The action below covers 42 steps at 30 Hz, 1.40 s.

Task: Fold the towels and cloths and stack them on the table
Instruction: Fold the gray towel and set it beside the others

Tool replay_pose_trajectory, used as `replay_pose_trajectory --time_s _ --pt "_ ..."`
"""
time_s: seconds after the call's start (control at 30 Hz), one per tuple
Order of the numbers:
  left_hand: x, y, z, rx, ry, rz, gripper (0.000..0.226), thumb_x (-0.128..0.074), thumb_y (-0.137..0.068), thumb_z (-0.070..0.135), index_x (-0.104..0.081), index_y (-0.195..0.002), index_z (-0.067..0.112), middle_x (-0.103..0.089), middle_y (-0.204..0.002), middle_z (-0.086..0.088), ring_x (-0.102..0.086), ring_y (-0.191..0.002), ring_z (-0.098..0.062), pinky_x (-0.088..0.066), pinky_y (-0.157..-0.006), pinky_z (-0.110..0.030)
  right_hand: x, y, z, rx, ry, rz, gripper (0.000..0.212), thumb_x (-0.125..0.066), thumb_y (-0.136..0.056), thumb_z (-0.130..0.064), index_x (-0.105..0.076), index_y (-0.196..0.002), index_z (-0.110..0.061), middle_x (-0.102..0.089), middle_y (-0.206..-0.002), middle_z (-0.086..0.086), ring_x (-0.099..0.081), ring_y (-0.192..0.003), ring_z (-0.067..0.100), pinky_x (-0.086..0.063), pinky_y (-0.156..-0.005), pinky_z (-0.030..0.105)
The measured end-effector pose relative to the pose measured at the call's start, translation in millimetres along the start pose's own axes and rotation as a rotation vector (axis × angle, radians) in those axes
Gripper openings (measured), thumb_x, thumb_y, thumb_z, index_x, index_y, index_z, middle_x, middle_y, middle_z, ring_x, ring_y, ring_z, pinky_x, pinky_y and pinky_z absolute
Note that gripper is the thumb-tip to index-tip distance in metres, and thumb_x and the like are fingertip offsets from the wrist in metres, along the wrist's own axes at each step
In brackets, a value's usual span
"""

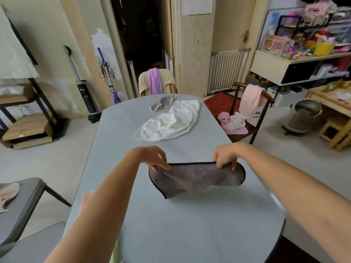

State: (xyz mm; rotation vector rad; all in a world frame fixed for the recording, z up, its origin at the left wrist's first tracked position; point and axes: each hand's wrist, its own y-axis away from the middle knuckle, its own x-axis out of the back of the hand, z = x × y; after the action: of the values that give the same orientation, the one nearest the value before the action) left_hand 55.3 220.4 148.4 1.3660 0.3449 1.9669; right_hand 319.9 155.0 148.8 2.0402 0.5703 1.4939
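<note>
Grey cloth [195, 179] being held stretched over the table [171, 234], centre of frame.

Its upper edge is being pinched at both ends, left hand [152, 158] and right hand [227, 155] with fingers curled on the hem, probably so that the cloth is being squared for folding; the lower part is sagging onto the tabletop. A white patterned cloth [171, 124] and a small grey cloth [163, 104] are lying unfolded further up; the near tabletop is not being obstructed.

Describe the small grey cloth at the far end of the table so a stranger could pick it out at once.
Start at the light blue table and look to its far end, near the chair draped with a purple cloth. The small grey cloth lies crumpled there, beside the larger white printed cloth. Its pale edging distinguishes it from the black-edged grey towel.
</note>
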Motion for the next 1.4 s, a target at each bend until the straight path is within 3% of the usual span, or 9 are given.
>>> replay_pose_trajectory --time_s 0.13,0.3,0.43,0.67,0.77,0.83,0.93,1.1,1.4 --pt "-22 -5 -3 0.209 0.122 -0.324 0.056 -0.084 -0.067 0.043 -0.069 -0.108 0.007 -0.068 -0.107 -0.006 -0.057 -0.08 -0.015 -0.05 -0.084 -0.021 -10 -3 3 -0.121 0.028 -0.261 0.013 -0.048 -0.085 -0.005 -0.053 -0.075 -0.012 -0.051 -0.073 0.003 -0.05 -0.063 0.014 -0.045 -0.046 0.017" --pt "-50 -17 -15 0.243 -0.008 -0.273 0.034 -0.077 -0.078 0.035 -0.063 -0.095 0.009 -0.057 -0.092 -0.004 -0.063 -0.074 -0.016 -0.055 -0.085 -0.025 -46 -23 5 -0.116 -0.075 -0.278 0.012 -0.051 -0.083 -0.005 -0.053 -0.072 -0.011 -0.048 -0.076 0.005 -0.051 -0.066 0.015 -0.049 -0.045 0.019" --pt "-91 -34 -28 0.157 -0.233 -0.072 0.024 -0.063 -0.087 0.024 -0.054 -0.069 0.012 -0.062 -0.075 -0.004 -0.066 -0.068 -0.023 -0.05 -0.073 -0.029 -81 -48 17 -0.009 -0.096 -0.001 0.012 -0.053 -0.081 -0.004 -0.053 -0.072 -0.012 -0.053 -0.08 0.01 -0.06 -0.073 0.029 -0.055 -0.059 0.033" --pt "-140 -69 -54 0.179 -0.26 0.344 0.025 -0.045 -0.084 -0.01 -0.056 -0.102 0.003 -0.057 -0.111 -0.015 -0.059 -0.1 -0.033 -0.044 -0.07 -0.035 -150 -103 25 0.056 0.072 0.539 0.02 -0.042 -0.085 0.007 -0.05 -0.094 -0.009 -0.054 -0.104 0.01 -0.053 -0.095 0.03 -0.037 -0.069 0.036" --pt "-145 -89 -64 0.112 -0.096 0.497 0.039 -0.042 -0.084 -0.012 -0.048 -0.119 0.004 -0.043 -0.129 -0.014 -0.043 -0.118 -0.032 -0.046 -0.08 -0.036 -156 -119 28 0.069 0.018 0.603 0.034 -0.045 -0.096 -0.005 -0.042 -0.129 -0.005 -0.034 -0.144 0.014 -0.032 -0.134 0.03 -0.038 -0.095 0.036" --pt "-155 -98 -69 0.059 -0.055 0.538 0.049 -0.044 -0.088 -0.007 -0.038 -0.135 0.006 -0.027 -0.147 -0.013 -0.02 -0.139 -0.03 -0.042 -0.098 -0.037 -165 -122 32 0.074 -0.018 0.598 0.054 -0.045 -0.099 -0.015 -0.024 -0.148 -0.008 -0.006 -0.159 0.014 -0.006 -0.147 0.027 -0.026 -0.112 0.037" --pt "-195 -89 -63 -0.012 -0.073 0.454 0.05 -0.043 -0.099 0.017 -0.029 -0.146 0.01 -0.012 -0.158 -0.01 -0.001 -0.148 -0.027 -0.016 -0.117 -0.037 -200 -116 46 0.121 0.058 0.57 0.059 -0.048 -0.099 -0.023 -0.022 -0.15 -0.009 -0.006 -0.16 0.014 -0.007 -0.148 0.028 -0.019 -0.118 0.042" --pt "-267 -54 -41 -0.151 -0.212 0.348 0.057 -0.026 -0.103 0.038 -0.012 -0.153 0.015 0.002 -0.161 -0.007 0.01 -0.148 -0.027 0.001 -0.12 -0.039 -259 -86 59 0.23 0.139 0.569 0.058 -0.037 -0.095 -0.037 -0.037 -0.144 -0.006 -0.031 -0.153 0.015 -0.032 -0.14 0.03 -0.026 -0.115 0.042" --pt "-330 -30 -55 -0.026 -0.334 0.29 0.076 0.008 -0.086 0.059 0.011 -0.152 0.023 0.017 -0.159 -0.001 0.015 -0.147 -0.025 0.005 -0.119 -0.045 -313 -37 87 0.381 0.3 0.584 0.073 -0.042 -0.092 -0.047 -0.025 -0.148 -0.004 -0.024 -0.156 0.014 -0.022 -0.144 0.026 -0.017 -0.116 0.041"
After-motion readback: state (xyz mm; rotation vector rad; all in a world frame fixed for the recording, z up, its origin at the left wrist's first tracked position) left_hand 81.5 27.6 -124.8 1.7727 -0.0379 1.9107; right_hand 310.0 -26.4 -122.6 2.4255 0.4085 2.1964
